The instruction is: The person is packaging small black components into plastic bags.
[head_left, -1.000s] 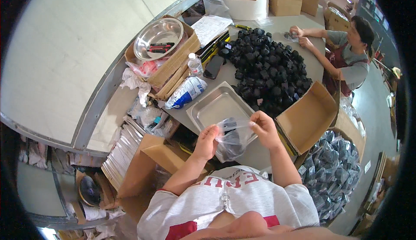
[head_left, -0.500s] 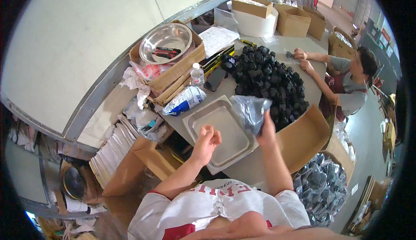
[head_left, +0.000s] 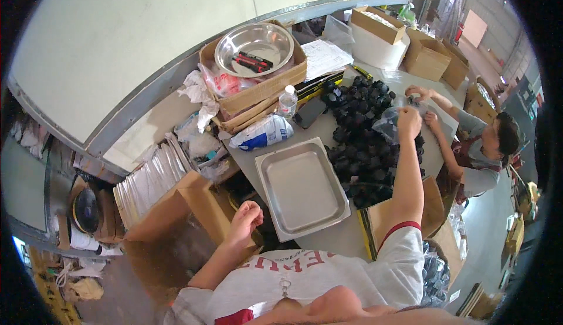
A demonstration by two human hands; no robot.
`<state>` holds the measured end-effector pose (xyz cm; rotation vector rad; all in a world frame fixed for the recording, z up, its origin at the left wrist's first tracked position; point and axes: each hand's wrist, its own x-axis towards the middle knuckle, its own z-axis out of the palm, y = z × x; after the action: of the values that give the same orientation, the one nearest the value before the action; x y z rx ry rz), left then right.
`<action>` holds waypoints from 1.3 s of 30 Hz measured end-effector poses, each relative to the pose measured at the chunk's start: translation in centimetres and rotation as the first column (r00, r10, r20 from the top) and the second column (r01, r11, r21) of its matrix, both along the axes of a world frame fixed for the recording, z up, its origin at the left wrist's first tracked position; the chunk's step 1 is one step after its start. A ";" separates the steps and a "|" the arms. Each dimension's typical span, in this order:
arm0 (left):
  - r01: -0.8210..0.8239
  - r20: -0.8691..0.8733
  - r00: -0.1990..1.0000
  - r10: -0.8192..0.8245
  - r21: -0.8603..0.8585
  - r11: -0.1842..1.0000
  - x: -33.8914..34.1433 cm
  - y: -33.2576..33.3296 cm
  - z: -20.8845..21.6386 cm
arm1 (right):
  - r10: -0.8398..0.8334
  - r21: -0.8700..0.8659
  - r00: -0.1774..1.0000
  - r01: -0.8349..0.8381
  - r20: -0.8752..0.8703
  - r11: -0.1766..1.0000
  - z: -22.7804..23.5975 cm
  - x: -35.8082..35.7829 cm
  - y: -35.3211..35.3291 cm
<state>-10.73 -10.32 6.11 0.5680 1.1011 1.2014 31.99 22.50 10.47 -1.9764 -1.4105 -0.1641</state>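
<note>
My right hand [head_left: 409, 122] reaches across the table over a heap of small black parts [head_left: 363, 158]. Its fingers are closed on a clear plastic bag [head_left: 386, 128], which hangs over the heap near a co-worker's hands [head_left: 433, 121]. I cannot tell whether anything is inside the bag. Low in front of my body, my left hand [head_left: 246, 222] is curled closed, with nothing visible in it. It is nearest to the shallow steel tray [head_left: 303, 189], apart from it, and beside an open cardboard box [head_left: 167, 249]. The tray holds nothing that I can see.
Behind the tray lie a blue-and-white packet [head_left: 263, 132], a plastic bottle [head_left: 287, 101] and a dark phone-shaped object [head_left: 310, 112]. A steel bowl [head_left: 253, 49] with red-and-black cutters sits on a carton. A co-worker [head_left: 481, 143] sits at the right. A cardboard box [head_left: 431, 205] stands by the heap.
My right hand has carried the bag from above the tray, forward and right over the black heap. My left hand has drawn back from the tray's edge. The view has shifted.
</note>
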 end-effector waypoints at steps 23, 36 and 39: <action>-0.053 0.056 0.997 0.049 0.066 0.996 -3.5 -3.5 -1.2 | -0.007 0.277 0.996 -0.018 0.089 0.961 7.7 0.1 -4.9; -0.415 0.003 0.904 0.429 0.256 0.873 -7.9 -6.1 -0.5 | 0.894 0.076 -0.289 -0.957 -0.343 -0.281 -2.3 -34.0 -33.2; -0.611 -0.273 0.531 0.802 0.533 0.586 -14.5 -9.3 -4.2 | 0.885 0.135 -0.146 -0.986 -0.441 -0.096 -3.7 -34.9 -33.4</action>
<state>-25.27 -19.60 1.96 0.7674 1.6535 2.1336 -2.90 -10.90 6.78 -0.3957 -2.2544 1.1621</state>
